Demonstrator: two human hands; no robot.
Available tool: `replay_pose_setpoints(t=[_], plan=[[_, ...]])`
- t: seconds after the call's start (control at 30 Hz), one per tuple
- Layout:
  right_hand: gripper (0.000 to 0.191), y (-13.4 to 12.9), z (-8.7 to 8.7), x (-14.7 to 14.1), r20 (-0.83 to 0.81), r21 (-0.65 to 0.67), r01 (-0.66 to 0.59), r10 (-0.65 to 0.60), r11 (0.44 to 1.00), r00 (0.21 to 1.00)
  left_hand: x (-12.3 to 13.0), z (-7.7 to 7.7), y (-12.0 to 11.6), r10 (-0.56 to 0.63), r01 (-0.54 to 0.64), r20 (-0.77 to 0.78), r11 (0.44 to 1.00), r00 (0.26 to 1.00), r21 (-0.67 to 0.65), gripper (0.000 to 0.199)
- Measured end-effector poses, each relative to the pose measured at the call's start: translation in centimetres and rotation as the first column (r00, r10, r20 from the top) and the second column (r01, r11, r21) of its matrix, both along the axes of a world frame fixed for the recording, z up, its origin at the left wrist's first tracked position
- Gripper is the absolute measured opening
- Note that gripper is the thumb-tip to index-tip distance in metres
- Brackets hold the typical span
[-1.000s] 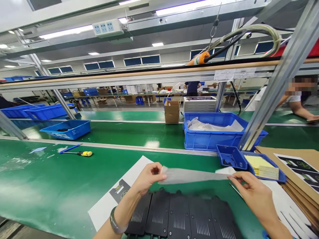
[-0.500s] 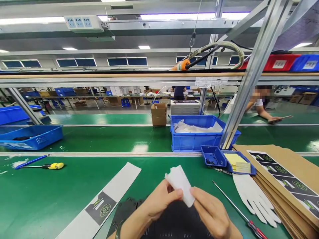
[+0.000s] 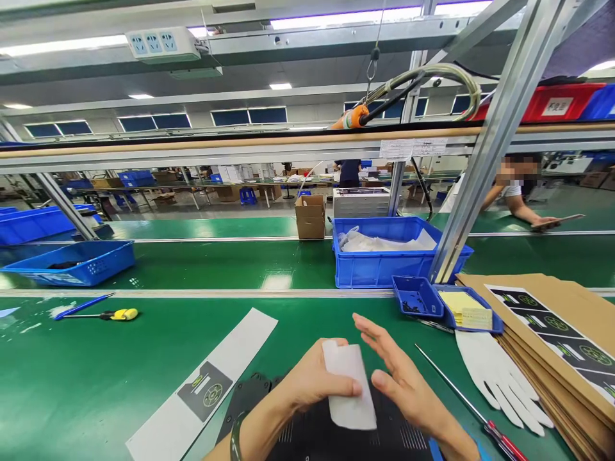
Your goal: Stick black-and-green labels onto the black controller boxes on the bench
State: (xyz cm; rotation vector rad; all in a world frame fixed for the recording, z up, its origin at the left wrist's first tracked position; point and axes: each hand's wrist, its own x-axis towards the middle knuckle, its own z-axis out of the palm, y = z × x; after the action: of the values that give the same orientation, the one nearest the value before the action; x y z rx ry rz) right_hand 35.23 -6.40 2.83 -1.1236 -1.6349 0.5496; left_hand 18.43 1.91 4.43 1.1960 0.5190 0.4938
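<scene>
My left hand [image 3: 312,378] grips a folded white sheet [image 3: 353,400], its thumb pressed across the front. Just right of the sheet, my right hand [image 3: 396,371] is raised with its fingers spread, holding nothing. Beneath both hands lies a black device [image 3: 298,435] with vent slots, partly hidden by the hands and sheet. A long white strip [image 3: 250,333] with a dark printed panel lies on the green bench to the left. On the right are a red-handled screwdriver [image 3: 500,438] and a white glove [image 3: 500,378].
A yellow screwdriver [image 3: 125,314] and blue pen [image 3: 81,307] lie left. Blue bins [image 3: 384,272] [image 3: 96,266], small trays [image 3: 417,298], yellow notes [image 3: 466,310] and stacked cardboard [image 3: 542,358] surround the work area. A metal post [image 3: 494,141] rises right; a person's arm [image 3: 523,208] is beyond.
My right hand has let go of the white sheet and opened to its right. The sheet, held in my left hand, has turned more upright and moved slightly lower. The view has shifted a little.
</scene>
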Motion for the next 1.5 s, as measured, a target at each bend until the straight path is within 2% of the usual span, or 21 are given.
replay_pose_setpoints(t=[0.07, 0.13, 0.23, 0.3, 0.43, 0.5, 0.6, 0.77, 0.83, 0.93, 1.0, 1.03, 1.1, 1.17, 1.27, 1.5], plan=[[0.067, 0.9, 0.1, -0.1, -0.053, -0.133, -0.079, 0.073, 0.988, 0.996, 0.1, 0.2, -0.3, -0.031, 0.03, 0.027, 0.999, 0.999, 0.023, 0.048], [0.06, 1.4, 0.4, -0.2, -0.021, -0.204, -0.023, 0.019, 0.979, 1.0, -0.1, 0.4, -0.4, -0.042, 0.041, 0.055, 0.999, 0.998, 0.027, 0.05], [0.038, 1.3, 0.9, 0.4, 0.083, -0.213, 0.103, -0.087, 0.972, 0.993, -1.0, 0.7, 0.1, -0.021, 0.023, 0.061, 0.999, 0.998, -0.028, 0.049], [0.025, 1.0, 1.2, 1.1, 0.124, -0.223, 0.121, -0.095, 0.967, 0.988, -1.7, 0.8, 0.8, 0.022, -0.019, 0.048, 0.998, 0.999, -0.063, 0.043], [0.021, 0.4, 1.5, 2.3, 0.178, -0.257, 0.11, -0.065, 0.96, 0.982, -2.6, 0.7, 1.7, 0.056, -0.055, 0.013, 0.998, 0.998, -0.044, 0.045], [0.022, 0.3, 1.7, 2.3, 0.214, -0.277, 0.107, -0.047, 0.955, 0.976, -2.6, 0.7, 1.8, 0.043, -0.043, -0.009, 0.999, 0.999, -0.013, 0.049], [0.02, 0.2, 1.9, 1.9, 0.264, -0.305, 0.128, -0.045, 0.944, 0.964, -2.1, 0.6, 1.4, 0.017, -0.015, -0.045, 0.998, 0.999, 0.057, 0.067], [0.015, 0.2, 2.5, 0.8, 0.362, -0.329, 0.093, 0.035, 0.94, 0.932, -1.1, 0.6, 0.6, 0.073, -0.036, -0.123, 0.959, 0.99, 0.28, 0.036], [0.02, 0.2, 2.5, 0.3, 0.406, -0.308, 0.066, 0.069, 0.949, 0.911, -0.8, 0.6, 0.4, 0.098, -0.04, -0.147, 0.934, 0.984, 0.355, 0.028], [0.035, 0.5, 1.9, -0.4, 0.465, -0.188, 0.037, 0.056, 0.981, 0.883, -0.6, 0.5, 0.1, 0.158, -0.079, -0.149, 0.896, 0.976, 0.437, 0.021], [0.042, 0.8, 1.1, -0.7, 0.506, 0.0, 0.047, -0.041, 0.999, 0.862, -0.5, 0.3, 0.1, 0.213, -0.132, -0.124, 0.873, 0.969, 0.47, 0.023], [0.043, 1.0, 0.7, -0.8, 0.525, 0.122, 0.059, -0.115, 0.991, 0.843, -0.4, 0.1, 0.2, 0.232, -0.155, -0.108, 0.866, 0.967, 0.476, 0.025], [0.042, 1.3, 0.1, -1.0, 0.551, 0.365, 0.068, -0.274, 0.929, 0.789, -0.2, -0.3, 0.4, 0.247, -0.184, -0.076, 0.865, 0.966, 0.466, 0.03], [0.039, 1.6, -0.2, -1.1, 0.558, 0.529, 0.036, -0.379, 0.848, 0.738, -0.1, -0.6, 0.5, 0.244, -0.197, -0.054, 0.876, 0.968, 0.439, 0.034], [0.034, 1.9, -0.3, -1.1, 0.58, 0.611, -0.027, -0.424, 0.792, 0.695, 0.1, -0.9, 0.6, 0.267, -0.232, -0.032, 0.884, 0.963, 0.406, 0.033], [0.017, 3.0, 0.1, -0.6, 0.589, 0.651, -0.099, -0.418, 0.753, 0.692, 0.4, -1.1, 0.5, 0.32, -0.305, 0.011, 0.892, 0.947, 0.334, 0.028]])
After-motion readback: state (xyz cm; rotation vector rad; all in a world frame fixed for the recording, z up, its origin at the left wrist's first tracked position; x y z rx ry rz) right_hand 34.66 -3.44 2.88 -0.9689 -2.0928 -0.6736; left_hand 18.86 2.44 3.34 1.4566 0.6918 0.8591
